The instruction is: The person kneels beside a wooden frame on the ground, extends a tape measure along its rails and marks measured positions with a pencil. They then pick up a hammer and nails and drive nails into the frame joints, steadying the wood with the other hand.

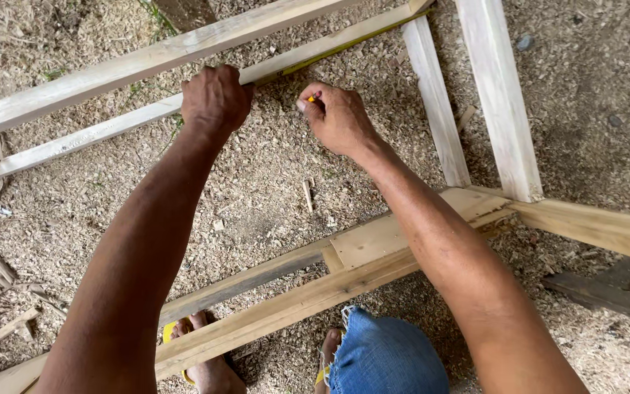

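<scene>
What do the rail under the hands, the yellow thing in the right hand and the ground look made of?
Rail: bare sawn wood, pale, unpainted, grain showing. Yellow thing in the right hand: mostly hidden; possibly a painted pencil, but I cannot tell. Ground: dirt under loose wood shavings and sawdust. The left hand grips the rail.

both hands, left [215, 97] and right [337, 117], on a pale wooden rail [111, 129] above sawdust-strewn ground [271, 175]

Both forearms are bare, with no sleeves, watch or rings showing. The left hand [215, 97] and right hand [337, 118] wear no gloves. Frayed blue denim shorts [386, 356] cover one knee (threads hang at the hem), and yellow flip-flops [173, 334] sit on bare feet.
</scene>
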